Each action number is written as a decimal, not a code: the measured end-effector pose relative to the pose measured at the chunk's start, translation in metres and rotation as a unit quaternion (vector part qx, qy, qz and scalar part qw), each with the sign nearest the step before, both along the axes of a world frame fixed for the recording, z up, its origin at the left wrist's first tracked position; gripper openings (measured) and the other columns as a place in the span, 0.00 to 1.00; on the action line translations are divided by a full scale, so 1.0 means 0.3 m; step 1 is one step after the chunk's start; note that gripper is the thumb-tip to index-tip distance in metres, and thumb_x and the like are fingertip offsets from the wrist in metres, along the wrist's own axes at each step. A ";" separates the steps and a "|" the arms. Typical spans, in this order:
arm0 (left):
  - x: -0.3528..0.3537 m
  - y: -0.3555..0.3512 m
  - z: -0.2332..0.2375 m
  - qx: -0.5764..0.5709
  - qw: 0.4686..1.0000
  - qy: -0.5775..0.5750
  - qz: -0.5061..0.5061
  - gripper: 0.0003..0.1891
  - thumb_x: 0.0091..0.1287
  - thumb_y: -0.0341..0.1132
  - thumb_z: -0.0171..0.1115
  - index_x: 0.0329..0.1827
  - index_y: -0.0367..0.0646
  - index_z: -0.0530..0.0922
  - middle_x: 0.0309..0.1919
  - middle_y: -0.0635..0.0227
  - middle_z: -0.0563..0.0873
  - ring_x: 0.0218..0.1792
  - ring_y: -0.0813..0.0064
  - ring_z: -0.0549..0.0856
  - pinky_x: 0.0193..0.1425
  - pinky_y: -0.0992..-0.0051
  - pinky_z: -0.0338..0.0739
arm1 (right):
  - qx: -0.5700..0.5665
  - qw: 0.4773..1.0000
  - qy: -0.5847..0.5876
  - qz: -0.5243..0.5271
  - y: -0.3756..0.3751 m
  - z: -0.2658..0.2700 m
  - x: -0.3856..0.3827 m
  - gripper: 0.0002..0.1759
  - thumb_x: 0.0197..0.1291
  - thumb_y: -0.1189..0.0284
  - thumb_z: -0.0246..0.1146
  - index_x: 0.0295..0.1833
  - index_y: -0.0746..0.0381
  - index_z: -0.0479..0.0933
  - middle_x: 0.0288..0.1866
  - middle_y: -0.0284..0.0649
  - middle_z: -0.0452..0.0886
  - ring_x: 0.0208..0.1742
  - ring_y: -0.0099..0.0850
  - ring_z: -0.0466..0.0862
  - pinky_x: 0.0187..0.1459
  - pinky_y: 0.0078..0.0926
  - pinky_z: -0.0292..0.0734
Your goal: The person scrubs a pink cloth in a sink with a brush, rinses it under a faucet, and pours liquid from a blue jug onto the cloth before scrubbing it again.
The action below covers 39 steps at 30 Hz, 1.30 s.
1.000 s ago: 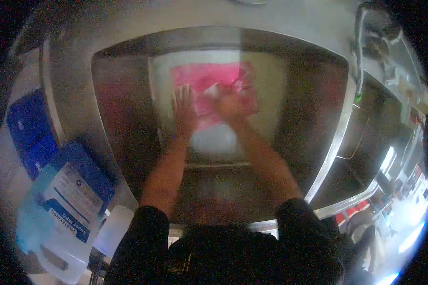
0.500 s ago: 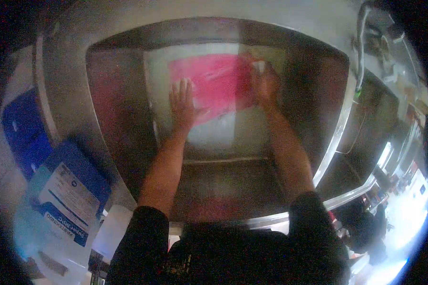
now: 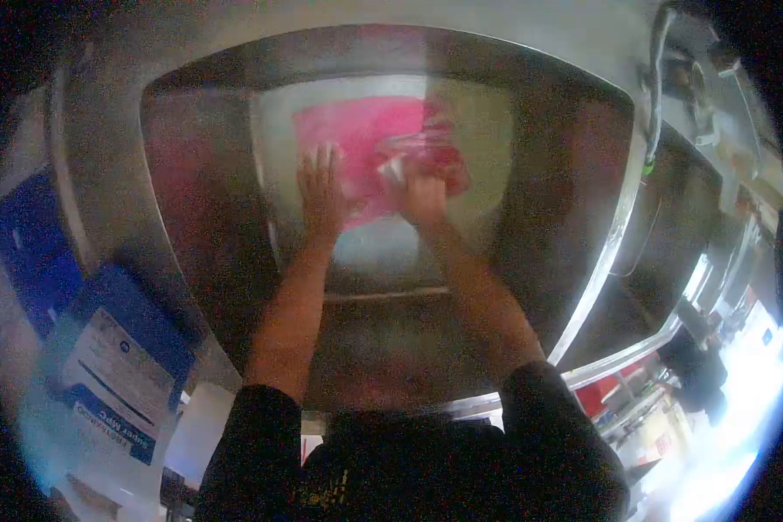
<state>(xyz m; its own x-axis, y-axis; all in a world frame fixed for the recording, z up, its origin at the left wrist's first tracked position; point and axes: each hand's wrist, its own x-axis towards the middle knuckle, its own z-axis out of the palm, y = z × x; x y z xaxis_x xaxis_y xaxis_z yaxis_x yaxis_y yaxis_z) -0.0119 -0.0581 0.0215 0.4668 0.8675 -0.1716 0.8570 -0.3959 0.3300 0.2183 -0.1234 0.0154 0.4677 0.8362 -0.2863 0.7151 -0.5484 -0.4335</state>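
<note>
A pink sheet [image 3: 357, 122] lies on a pale, roughly square panel [image 3: 470, 130] inside a deep metal basin. Its right part looks wrinkled or smeared and falls in shadow. My left hand [image 3: 323, 187] rests flat on the sheet's left side, fingers stretched out, with a small pale patch at the fingertips. Closed around a small white wad [image 3: 394, 170], perhaps a cloth, my right hand [image 3: 423, 195] presses on the lower middle of the sheet. Motion blur hides the fingers' detail.
The metal basin's rim [image 3: 596, 296] curves around my arms. At the left stand a white jug with a blue label [image 3: 117, 383] and a blue container [image 3: 35, 248]. A hose [image 3: 657, 96] hangs at the upper right, beside a second basin [image 3: 670, 235].
My right hand has moved left and down across the pink sheet with the white wad, nearer my left hand. The sheet's right part now looks more wrinkled. My left hand stays at the left side.
</note>
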 end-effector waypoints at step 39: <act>-0.036 0.269 0.126 -0.008 0.983 0.166 -0.077 0.38 0.71 0.61 0.56 0.81 0.57 0.62 0.79 0.62 0.66 0.80 0.51 0.60 0.77 0.29 0.45 | -0.058 0.995 0.007 0.081 0.156 0.112 -0.149 0.29 0.70 0.50 0.61 0.63 0.62 0.73 0.38 0.54 0.84 0.33 0.44 0.86 0.33 0.49 0.83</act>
